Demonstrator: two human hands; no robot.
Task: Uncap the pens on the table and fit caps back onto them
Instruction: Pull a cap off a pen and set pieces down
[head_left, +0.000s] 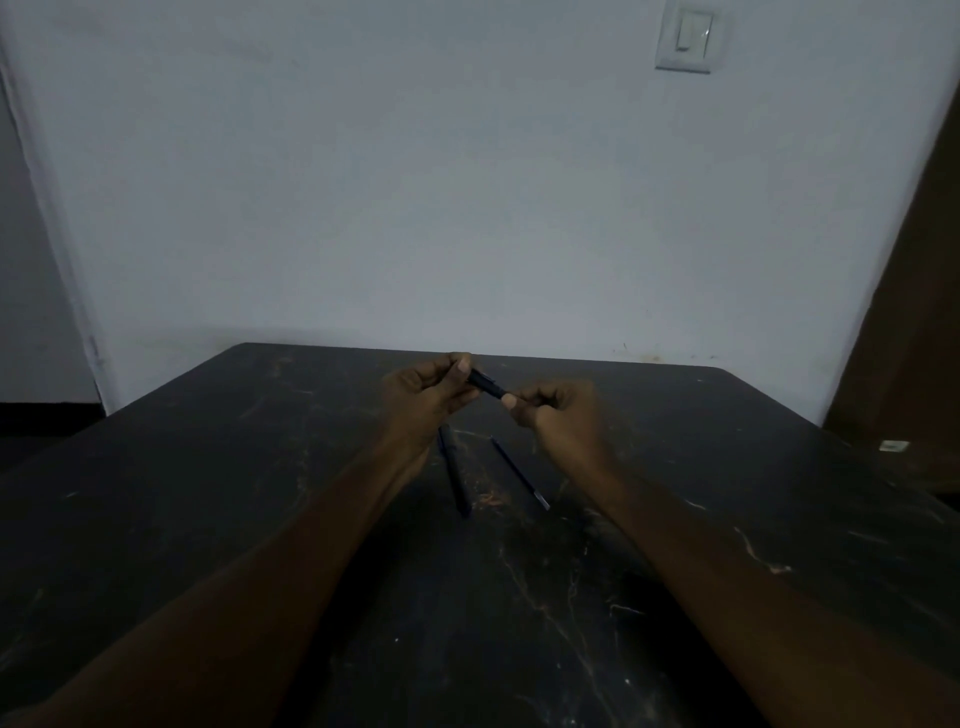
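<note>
A dark pen (486, 384) is held above the far middle of the black marbled table (208, 519). My left hand (428, 395) pinches its left end between thumb and fingers. My right hand (558, 410) grips its right end, fingers curled round it. Whether the cap is on or off is hidden by the fingers and the dim light. Below the hands a thick dark pen (454, 475) lies on the table, pointing toward me. A thinner dark pen (519, 473) lies just to its right, angled toward the right.
A pale wall rises right behind the table's far edge, with a light switch (685, 39) high on the right. A brown door or panel (914, 312) stands at the right. A small white object (894, 446) sits by the table's right edge.
</note>
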